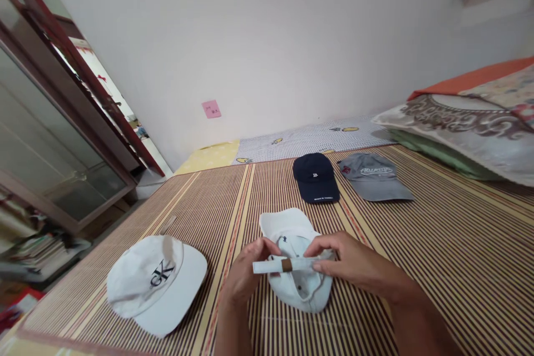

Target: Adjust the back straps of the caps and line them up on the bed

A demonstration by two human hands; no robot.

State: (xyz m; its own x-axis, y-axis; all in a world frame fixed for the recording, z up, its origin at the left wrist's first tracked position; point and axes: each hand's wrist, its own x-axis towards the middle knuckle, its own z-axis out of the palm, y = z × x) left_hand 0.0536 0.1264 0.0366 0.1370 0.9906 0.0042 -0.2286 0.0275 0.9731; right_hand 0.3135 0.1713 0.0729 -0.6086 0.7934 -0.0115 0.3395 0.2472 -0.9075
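A pale blue-white baseball cap [292, 225] lies on the striped mat in front of me, its brim pointing away and its inside partly showing. Its back strap [267, 267], with a brown patch on it, stretches across the opening between my hands. My left hand [246, 270] is closed at the left part of the strap; some of its fingers are hidden behind it. Thumb and index finger of my right hand [348, 258] pinch the strap's right part.
A white cap [161, 283] with black "CK" letters lies to the left. Farther back are a navy cap [315, 178] and a grey cap [375, 177]. Pillows [467, 128] are piled at the right, by the wall [292, 39]. The striped mat [208, 200] covers the bed.
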